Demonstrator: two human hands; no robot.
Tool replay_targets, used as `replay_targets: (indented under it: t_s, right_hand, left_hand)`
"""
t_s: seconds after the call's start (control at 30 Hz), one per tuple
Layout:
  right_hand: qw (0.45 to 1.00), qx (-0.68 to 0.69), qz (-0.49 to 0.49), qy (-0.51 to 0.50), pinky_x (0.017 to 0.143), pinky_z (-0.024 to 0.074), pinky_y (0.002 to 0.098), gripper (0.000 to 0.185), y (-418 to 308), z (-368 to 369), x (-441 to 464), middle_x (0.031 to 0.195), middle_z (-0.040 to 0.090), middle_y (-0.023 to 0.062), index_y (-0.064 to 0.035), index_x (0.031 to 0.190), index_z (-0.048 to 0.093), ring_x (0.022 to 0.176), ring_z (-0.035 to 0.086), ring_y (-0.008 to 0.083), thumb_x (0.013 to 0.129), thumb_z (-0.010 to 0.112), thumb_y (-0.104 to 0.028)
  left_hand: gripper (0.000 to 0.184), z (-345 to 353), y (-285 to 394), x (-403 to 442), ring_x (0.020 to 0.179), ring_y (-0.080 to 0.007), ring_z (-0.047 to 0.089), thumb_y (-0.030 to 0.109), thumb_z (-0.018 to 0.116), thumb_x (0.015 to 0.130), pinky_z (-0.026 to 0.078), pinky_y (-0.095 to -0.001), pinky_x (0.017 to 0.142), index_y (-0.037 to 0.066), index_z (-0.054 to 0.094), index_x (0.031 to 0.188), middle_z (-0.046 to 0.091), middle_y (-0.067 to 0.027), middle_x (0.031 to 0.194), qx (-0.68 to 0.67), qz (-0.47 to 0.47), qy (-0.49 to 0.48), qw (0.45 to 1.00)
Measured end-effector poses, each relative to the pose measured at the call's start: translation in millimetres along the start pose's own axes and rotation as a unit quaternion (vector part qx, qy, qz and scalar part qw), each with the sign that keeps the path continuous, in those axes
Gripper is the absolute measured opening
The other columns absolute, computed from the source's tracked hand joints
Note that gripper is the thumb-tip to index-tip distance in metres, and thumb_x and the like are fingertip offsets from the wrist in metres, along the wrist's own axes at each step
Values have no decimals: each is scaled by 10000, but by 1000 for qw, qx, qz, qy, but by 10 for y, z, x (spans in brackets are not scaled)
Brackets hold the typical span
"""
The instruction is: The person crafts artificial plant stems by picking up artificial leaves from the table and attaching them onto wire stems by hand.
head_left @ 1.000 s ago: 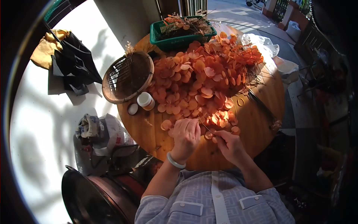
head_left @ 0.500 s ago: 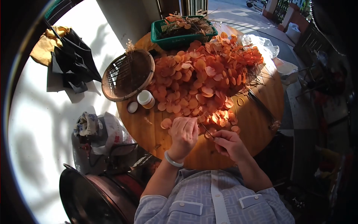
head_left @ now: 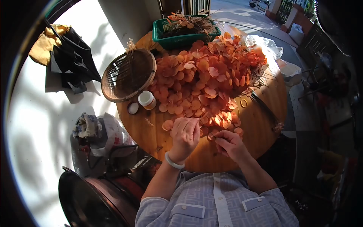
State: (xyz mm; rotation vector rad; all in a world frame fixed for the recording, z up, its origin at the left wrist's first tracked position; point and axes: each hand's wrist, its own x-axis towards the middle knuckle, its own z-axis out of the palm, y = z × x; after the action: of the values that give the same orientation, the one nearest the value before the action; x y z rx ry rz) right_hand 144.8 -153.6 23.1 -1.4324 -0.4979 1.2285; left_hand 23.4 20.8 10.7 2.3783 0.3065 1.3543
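My left hand (head_left: 185, 133), with a pale bangle at the wrist, is closed at the near edge of a heap of orange round-leaved stems (head_left: 189, 81). Its fingertips point away from me, so whatever they pinch is hidden. To the right, my right hand (head_left: 230, 144) pinches a thin dark stem (head_left: 212, 135) between thumb and forefinger, low over the table. Sunlit orange leaves (head_left: 223, 119) lie just beyond both hands. One loose round leaf (head_left: 168, 125) rests beside my left hand.
The round wooden table (head_left: 174, 157) carries a green basket (head_left: 177, 42) of dried sprigs, a woven tray (head_left: 149, 77), a white jar (head_left: 146, 99) with its lid (head_left: 133, 108), a yellowish ring (head_left: 244, 103), dark stems (head_left: 264, 106) and clear plastic (head_left: 266, 45). A large dark pan (head_left: 77, 196) stands lower left.
The thin stem that ran between my hands now shows only as a short piece at my right fingertips. Both hands have barely moved; the view has shifted slightly.
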Motion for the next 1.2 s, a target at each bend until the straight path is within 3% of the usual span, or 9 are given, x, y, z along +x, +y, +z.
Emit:
replay_targets:
  t_s: [0.1,0.2,0.4,0.5,0.7,0.8,0.9,1.07,1.2]
  right_hand:
    - [859,-343,-357,131,576,495,301,261,3,-5,99,717,652,98,-25,1224,629,590,635,173,970,596,-77]
    - [867,-409,-260,114,642,532,341,331,-262,11,20,776,678,151,-41,1278,616,671,692,230,948,596,-48]
    - [849,-397,-342,72,636,528,330,346,-209,72,172,785,679,158,-29,1292,603,689,698,227,946,578,-27]
    - [886,-315,-318,120,587,504,308,272,-5,145,258,758,673,111,-10,1223,628,643,664,170,959,568,-35]
    - [996,42,-59,54,514,403,193,165,-69,82,339,759,627,-2,-28,1161,605,591,538,40,1009,562,-75]
    - [982,-140,-111,66,534,410,186,228,-100,74,286,813,640,16,-20,1229,574,643,551,32,1011,569,-84]
    - [983,-95,-151,53,651,479,201,283,-223,12,191,861,662,27,-16,1261,593,758,597,35,993,604,-106]
    - [973,-195,-123,14,706,506,231,115,-517,-48,138,890,686,40,33,969,706,805,618,73,911,668,-58]
    - [971,-160,-161,69,724,502,229,120,-511,-147,218,872,689,47,28,946,697,804,622,74,931,646,-78]
  left_hand:
    - [216,-34,19,31,772,-288,652,-76,704,761,505,-386,729,28,651,943,666,-92,836,-12,6,-15,1000]
    - [231,-12,36,10,791,-294,651,-67,705,749,507,-386,737,24,657,955,667,-95,841,-33,8,-42,999]
    - [215,49,107,-63,836,-296,643,17,714,787,509,-412,780,15,647,991,654,-107,880,-37,-22,-49,998]
    - [211,82,133,-85,828,-295,642,17,710,789,509,-410,779,16,645,990,647,-108,875,-12,-36,-41,998]
    - [163,223,189,-142,799,-308,638,-12,695,791,510,-405,737,24,653,945,660,-114,848,-14,-11,-30,999]
    - [157,229,180,-145,787,-310,634,-1,703,799,512,-399,725,23,652,946,662,-118,850,-22,-36,-20,999]
    - [152,124,202,-99,766,-312,628,7,706,803,509,-397,705,22,652,945,658,-118,843,-39,-55,-19,998]
    - [153,66,470,-75,721,-301,600,8,704,798,475,-394,643,27,648,940,614,-105,779,-92,-14,-90,992]
    - [172,50,513,-118,706,-284,592,17,716,772,458,-387,624,34,643,927,595,-101,769,-139,6,-141,980]
